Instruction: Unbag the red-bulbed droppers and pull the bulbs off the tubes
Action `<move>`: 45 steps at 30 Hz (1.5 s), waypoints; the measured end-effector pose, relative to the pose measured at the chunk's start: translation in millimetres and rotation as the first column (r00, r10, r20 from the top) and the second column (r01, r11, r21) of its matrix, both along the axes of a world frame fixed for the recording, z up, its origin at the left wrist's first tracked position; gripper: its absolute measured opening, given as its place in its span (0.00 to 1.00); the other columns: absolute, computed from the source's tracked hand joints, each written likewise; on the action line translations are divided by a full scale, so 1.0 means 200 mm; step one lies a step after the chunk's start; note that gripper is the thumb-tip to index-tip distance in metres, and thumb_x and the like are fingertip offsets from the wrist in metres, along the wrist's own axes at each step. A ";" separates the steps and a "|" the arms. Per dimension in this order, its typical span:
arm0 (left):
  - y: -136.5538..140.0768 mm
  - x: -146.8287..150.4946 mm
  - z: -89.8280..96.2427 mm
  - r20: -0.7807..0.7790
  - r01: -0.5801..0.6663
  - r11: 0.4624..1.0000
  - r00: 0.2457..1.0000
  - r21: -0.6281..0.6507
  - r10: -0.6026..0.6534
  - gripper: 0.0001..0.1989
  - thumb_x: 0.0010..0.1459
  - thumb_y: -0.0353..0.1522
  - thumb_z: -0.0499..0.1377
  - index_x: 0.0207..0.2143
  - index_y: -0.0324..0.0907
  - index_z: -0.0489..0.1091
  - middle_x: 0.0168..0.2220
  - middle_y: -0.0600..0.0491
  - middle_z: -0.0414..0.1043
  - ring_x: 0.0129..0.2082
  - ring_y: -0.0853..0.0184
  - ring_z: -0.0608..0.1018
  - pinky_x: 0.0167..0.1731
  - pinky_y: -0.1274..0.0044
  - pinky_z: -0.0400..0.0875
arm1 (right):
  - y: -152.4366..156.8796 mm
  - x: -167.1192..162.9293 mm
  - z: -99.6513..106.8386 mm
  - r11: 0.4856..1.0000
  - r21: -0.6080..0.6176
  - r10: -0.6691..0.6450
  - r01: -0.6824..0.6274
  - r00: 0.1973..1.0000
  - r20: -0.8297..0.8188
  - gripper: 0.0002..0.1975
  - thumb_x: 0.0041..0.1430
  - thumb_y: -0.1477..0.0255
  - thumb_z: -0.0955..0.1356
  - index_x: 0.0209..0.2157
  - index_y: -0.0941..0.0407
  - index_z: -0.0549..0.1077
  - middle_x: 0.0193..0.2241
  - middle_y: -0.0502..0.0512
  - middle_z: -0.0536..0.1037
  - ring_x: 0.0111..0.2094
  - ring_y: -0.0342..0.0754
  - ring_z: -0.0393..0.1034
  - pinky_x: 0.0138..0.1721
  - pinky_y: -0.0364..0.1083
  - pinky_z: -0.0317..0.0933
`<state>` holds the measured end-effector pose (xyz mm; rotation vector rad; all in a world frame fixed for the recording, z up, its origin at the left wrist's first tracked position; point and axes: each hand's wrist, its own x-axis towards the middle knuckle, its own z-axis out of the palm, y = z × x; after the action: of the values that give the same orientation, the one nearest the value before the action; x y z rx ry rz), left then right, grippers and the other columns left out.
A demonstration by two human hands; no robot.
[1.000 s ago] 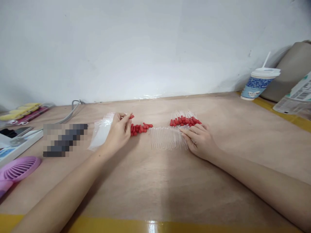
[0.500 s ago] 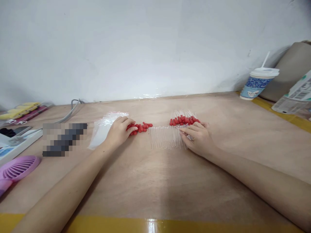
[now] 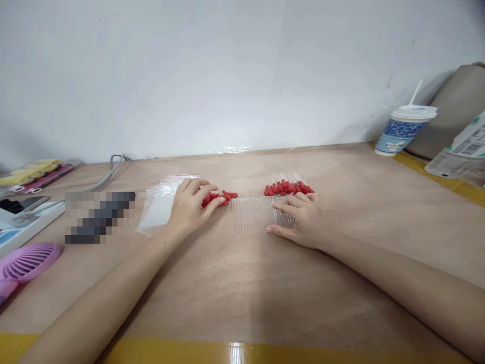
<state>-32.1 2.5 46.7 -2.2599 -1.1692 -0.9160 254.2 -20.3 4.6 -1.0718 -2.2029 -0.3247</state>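
Note:
My left hand (image 3: 191, 205) reaches over a loose pile of red rubber bulbs (image 3: 226, 196), its thumb and fingers apart with bulbs behind and between them. To the right, a row of thin clear tubes (image 3: 250, 215) lies side by side on the table. Over the right end of that row is my right hand (image 3: 305, 222), thumb and forefinger spread, nothing visibly gripped. Just behind it lies a bunch of droppers (image 3: 286, 188), clear tubes pointing toward the wall and red bulbs toward me. My right fingers hide part of the tubes and come close to the rightmost bulbs.
Clear zip bags (image 3: 153, 210) lie left of my left hand. Farther left are a pixelated dark object (image 3: 102, 217), a pink fan (image 3: 32, 263) and a power strip (image 3: 34, 227). A lidded paper cup (image 3: 403, 131) with a straw stands back right, by a plastic package (image 3: 458, 151).
My right thumb and forefinger have spread apart, moving left and toward me over the tubes. My left thumb and fingers have opened and shifted slightly right over the red bulbs.

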 end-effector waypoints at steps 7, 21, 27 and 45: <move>-0.02 0.32 -0.02 -0.128 0.062 0.972 0.987 -0.228 -0.093 0.09 0.57 0.34 0.54 0.33 0.40 0.71 0.37 0.49 0.68 0.39 0.62 0.68 0.40 0.70 0.64 | 0.00 0.03 -0.02 0.995 0.097 0.011 0.001 0.992 -0.122 0.14 0.52 0.58 0.67 0.33 0.54 0.75 0.24 0.50 0.72 0.29 0.44 0.63 0.37 0.48 0.47; 0.30 0.59 0.01 -0.034 -0.142 0.626 0.983 -0.767 0.182 0.12 0.49 0.42 0.59 0.25 0.43 0.75 0.28 0.51 0.74 0.38 0.61 0.73 0.42 0.71 0.65 | -0.01 0.07 -0.03 0.995 0.102 0.012 0.008 0.981 -0.195 0.07 0.53 0.65 0.67 0.30 0.53 0.75 0.22 0.48 0.71 0.26 0.42 0.60 0.37 0.47 0.47; 0.33 0.60 -0.01 -0.059 -0.185 0.670 0.977 -0.719 0.207 0.17 0.45 0.48 0.59 0.27 0.45 0.74 0.33 0.50 0.74 0.43 0.56 0.72 0.47 0.65 0.61 | -0.01 0.06 -0.02 0.995 0.102 0.005 0.016 0.980 -0.199 0.06 0.53 0.66 0.67 0.29 0.53 0.75 0.22 0.48 0.71 0.27 0.42 0.61 0.37 0.47 0.46; 0.18 0.49 0.05 0.043 -0.169 0.779 0.969 -0.603 0.244 0.08 0.54 0.33 0.51 0.29 0.40 0.67 0.30 0.50 0.72 0.31 0.64 0.73 0.31 0.75 0.66 | 0.01 0.07 -0.04 0.992 0.127 0.042 -0.006 0.957 -0.285 0.10 0.53 0.69 0.67 0.38 0.54 0.73 0.34 0.55 0.71 0.35 0.46 0.66 0.39 0.49 0.57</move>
<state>66.1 38.4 55.8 -2.4833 -1.9461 -0.6572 268.8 -17.4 -3.1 -0.9579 -1.9090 -0.2735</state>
